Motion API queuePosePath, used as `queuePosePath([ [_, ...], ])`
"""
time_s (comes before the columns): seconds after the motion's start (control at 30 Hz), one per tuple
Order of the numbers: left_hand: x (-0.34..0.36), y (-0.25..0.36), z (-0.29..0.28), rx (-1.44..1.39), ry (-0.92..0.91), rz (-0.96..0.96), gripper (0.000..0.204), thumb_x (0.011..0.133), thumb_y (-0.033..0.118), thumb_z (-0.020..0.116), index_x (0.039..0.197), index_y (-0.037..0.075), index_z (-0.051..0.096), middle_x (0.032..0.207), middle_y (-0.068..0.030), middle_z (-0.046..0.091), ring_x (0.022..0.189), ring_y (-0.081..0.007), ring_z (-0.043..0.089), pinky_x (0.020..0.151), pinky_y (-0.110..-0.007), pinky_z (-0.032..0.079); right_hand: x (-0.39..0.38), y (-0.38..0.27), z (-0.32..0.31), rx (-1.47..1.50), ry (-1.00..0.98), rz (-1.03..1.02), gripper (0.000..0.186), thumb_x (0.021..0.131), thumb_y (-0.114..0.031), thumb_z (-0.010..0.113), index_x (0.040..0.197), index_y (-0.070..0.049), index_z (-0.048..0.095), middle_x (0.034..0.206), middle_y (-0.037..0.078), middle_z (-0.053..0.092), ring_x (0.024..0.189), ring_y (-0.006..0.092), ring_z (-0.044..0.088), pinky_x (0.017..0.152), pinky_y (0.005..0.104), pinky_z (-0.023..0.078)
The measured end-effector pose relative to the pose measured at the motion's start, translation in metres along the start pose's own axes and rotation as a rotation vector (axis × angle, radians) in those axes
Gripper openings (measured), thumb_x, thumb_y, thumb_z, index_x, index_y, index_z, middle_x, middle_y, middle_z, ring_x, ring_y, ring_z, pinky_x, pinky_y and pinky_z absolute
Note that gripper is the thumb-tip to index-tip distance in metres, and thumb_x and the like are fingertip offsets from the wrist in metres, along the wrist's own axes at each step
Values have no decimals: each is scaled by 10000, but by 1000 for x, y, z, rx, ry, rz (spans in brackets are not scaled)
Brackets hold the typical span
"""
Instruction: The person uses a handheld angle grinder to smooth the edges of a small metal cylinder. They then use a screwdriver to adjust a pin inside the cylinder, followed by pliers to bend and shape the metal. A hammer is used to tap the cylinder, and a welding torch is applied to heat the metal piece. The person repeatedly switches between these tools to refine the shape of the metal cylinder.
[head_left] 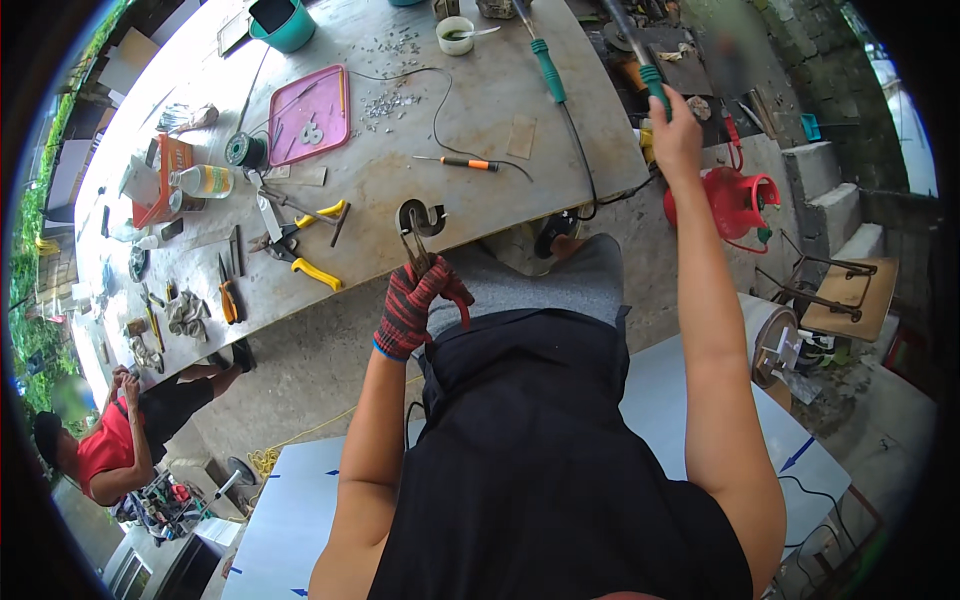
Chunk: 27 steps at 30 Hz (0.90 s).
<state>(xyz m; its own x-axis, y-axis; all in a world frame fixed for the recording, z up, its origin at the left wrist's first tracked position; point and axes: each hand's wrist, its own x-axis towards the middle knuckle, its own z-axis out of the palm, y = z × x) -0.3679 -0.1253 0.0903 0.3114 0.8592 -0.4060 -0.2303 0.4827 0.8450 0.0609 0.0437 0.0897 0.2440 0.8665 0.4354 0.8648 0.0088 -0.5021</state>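
Note:
My left hand (418, 300), in a red and black striped glove, is closed round a pair of pliers (415, 250); a red handle hangs below the fingers. Held at the jaws is a curved dark metal piece (408, 215) with a light edge, just over the table's near edge. Off to the right, my bare right hand (678, 135) grips the green handle of a soldering iron (630, 45), its metal shaft pointing up and away. A similar green-handled soldering iron (547, 68) lies on the table with its black cable trailing. Nearest the pliers is an orange and black screwdriver (468, 163).
Yellow-handled cutters (315, 273) and orange-handled pliers (229, 300) lie left on the table (375, 180). Beyond are a pink tray (335, 110), small metal bits and a white cup (455, 38). A red gas cylinder (715, 205) stands right. Another person (115, 450) works at far left.

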Motion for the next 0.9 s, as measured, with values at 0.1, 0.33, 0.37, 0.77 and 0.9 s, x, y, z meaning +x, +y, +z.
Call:
queuePosePath([
  [0.1,10,-5,-1,2,-18,-20,363,1035,354,609,929,8,642,802,-160,728,766,-284,737,775,-397,575,9,9,48,41,-76,46,364,1032,-317,588,1283,-61,651,1142,220,714,1061,443,666,877,496,531],
  [0.33,21,-20,-2,-7,-41,-107,315,1036,327,614,975,18,632,815,-150,743,746,-266,745,751,-370,566,32,8,125,103,-104,-55,359,1041,-306,574,1330,-95,606,1215,158,703,1103,422,661,895,493,540],
  [0.37,23,-19,-1,-17,-45,-122,292,1039,306,613,994,18,632,820,-148,750,737,-258,749,736,-358,566,35,7,129,111,-125,-49,358,1040,-304,578,1339,-108,594,1210,162,702,1108,421,661,897,496,537],
  [0.77,37,-7,6,-63,8,-155,389,1014,385,630,952,1,632,805,-140,719,777,-273,737,793,-392,563,43,37,166,32,-197,10,411,988,-314,662,1349,-126,605,1235,160,669,1168,407,606,967,510,489],
  [0.9,40,-3,10,-70,-18,-133,371,1013,366,636,968,-2,626,834,-141,723,776,-270,738,776,-382,572,47,37,167,10,-212,-3,465,951,-353,710,1346,-123,625,1189,173,655,1144,420,596,976,505,485],
])
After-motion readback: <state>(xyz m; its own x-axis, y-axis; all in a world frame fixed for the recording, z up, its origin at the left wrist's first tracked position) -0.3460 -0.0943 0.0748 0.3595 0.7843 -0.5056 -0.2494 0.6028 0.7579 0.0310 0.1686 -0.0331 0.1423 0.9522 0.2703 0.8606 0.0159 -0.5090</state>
